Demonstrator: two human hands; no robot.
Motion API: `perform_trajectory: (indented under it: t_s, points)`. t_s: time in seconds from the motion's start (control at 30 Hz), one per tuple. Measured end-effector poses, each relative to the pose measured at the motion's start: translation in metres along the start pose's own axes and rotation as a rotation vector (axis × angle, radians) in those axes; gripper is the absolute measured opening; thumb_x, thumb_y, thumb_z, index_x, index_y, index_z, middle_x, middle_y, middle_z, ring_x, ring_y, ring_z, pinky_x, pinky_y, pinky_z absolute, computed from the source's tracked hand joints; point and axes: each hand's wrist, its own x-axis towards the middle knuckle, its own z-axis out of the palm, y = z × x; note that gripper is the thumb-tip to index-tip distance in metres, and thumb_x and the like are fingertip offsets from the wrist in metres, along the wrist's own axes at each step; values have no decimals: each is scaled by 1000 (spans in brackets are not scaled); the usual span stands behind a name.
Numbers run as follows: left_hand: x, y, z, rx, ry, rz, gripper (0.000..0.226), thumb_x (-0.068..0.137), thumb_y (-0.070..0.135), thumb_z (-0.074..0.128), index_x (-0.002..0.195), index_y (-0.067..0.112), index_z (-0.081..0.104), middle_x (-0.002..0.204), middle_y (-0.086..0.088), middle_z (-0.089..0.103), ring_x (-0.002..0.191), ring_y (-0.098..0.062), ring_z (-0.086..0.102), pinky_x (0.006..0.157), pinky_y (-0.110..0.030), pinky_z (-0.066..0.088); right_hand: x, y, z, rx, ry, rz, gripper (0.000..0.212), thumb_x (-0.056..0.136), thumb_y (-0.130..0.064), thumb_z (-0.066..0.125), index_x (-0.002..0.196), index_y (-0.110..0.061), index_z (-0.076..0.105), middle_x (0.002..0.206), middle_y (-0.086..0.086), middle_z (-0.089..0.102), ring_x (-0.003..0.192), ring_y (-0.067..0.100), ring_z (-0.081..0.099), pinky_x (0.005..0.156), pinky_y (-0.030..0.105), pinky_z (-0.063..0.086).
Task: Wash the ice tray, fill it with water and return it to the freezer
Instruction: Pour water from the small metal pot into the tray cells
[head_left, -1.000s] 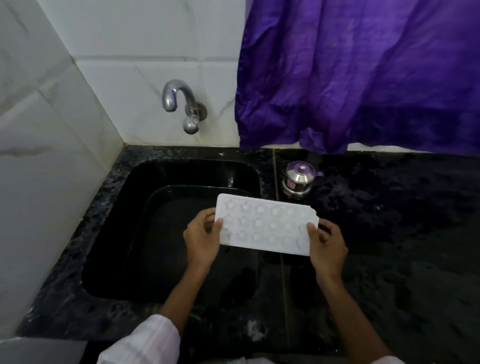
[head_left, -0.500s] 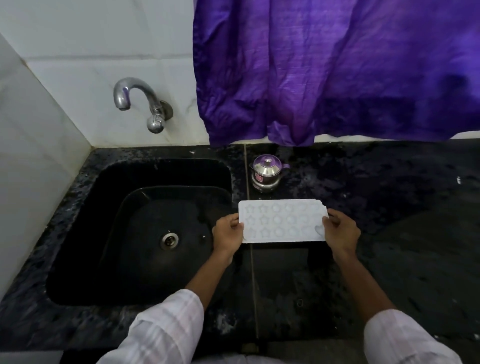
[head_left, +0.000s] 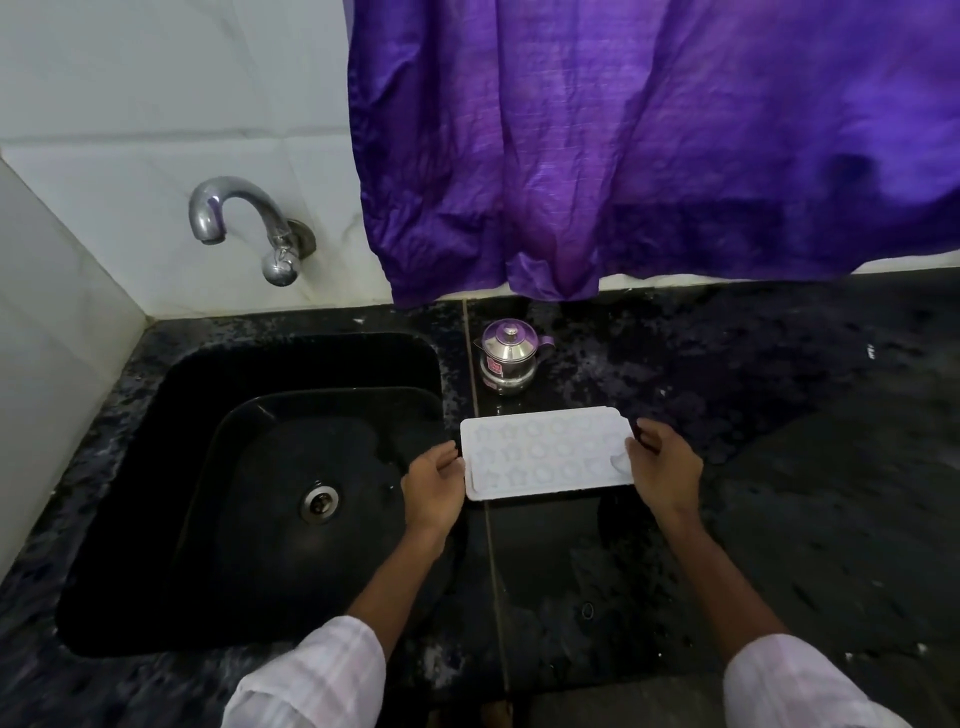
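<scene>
Both hands grasp the white ice tray (head_left: 545, 452) by its short ends, left hand (head_left: 434, 488) at the sink side and right hand (head_left: 667, 467) with its thumb over the far rim. The tray sits level, moulds up, low over the dark tabletop (head_left: 779, 467) just right of the sink (head_left: 156, 467), in front of a small steel pot (head_left: 509, 356). The tap (head_left: 234, 208) runs dry. Whether the moulds hold water is unclear; if they do, carrying it to the freezer calls for keeping it flat
</scene>
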Motion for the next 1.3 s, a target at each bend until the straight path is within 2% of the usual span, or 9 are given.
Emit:
perform_trajectory:
  t_s: [0.17,0.23,0.3,0.4,0.53,0.77,1.0,1.13,1.3]
  points:
    - [-4,3,-3,-47,-18,187,37,99,13,58,135,10,59,128,2,65,110,-3,59,97,-16,44,-13,-16,-1,142,-22,9,29,93,-14,63,122,-10,65,116,2,69,98,8,61,90,19,44]
    - [-6,5,-1,-116,-60,226,39,99,27,58,136,15,59,130,4,65,117,-4,60,102,-24,47,-14,-19,2,244,-50,41,27,91,-15,65,118,-16,67,111,-5,70,98,6,65,95,27,51]
    - [-8,10,4,-269,-90,185,43,101,36,55,138,15,56,128,0,67,119,-10,62,102,-33,51,-13,-21,6,378,-133,85,27,89,-13,67,115,-21,67,107,-7,72,100,9,68,97,35,53]
    - [-14,23,13,-546,-132,50,42,105,31,46,141,9,51,125,-11,67,119,-19,64,98,-32,54,-6,-29,10,496,-250,72,29,89,-10,69,116,-20,65,107,0,73,101,16,70,96,38,53]
    - [-13,38,20,-652,-170,12,46,105,40,38,141,13,49,124,-11,68,115,-20,67,100,-36,53,22,-45,14,557,-343,55,30,90,-2,64,119,-13,61,112,9,70,101,20,70,95,36,54]
    - [-8,59,45,-705,-107,25,41,104,45,36,132,20,53,122,-11,70,114,-22,67,102,-40,52,84,-61,33,451,-484,-58,36,94,-4,59,129,-13,57,120,2,66,103,13,67,93,33,55]
    - [-8,60,62,-730,55,-9,51,103,47,38,138,13,52,120,-10,72,112,-21,69,102,-43,52,132,-67,65,223,-598,-209,35,93,-32,65,126,-22,60,117,-10,63,102,6,63,93,36,55]
    - [-11,57,58,-748,133,-23,50,104,46,36,137,12,53,119,-12,72,111,-23,69,102,-43,52,142,-69,74,249,-672,-175,20,90,-43,66,101,-26,67,105,-6,69,98,11,66,77,32,58]
    - [-16,54,54,-753,214,-44,46,105,44,34,134,15,54,118,-11,72,109,-23,70,102,-43,52,147,-68,80,233,-748,-145,32,90,-49,63,89,-17,66,87,-2,70,71,9,64,50,22,45]
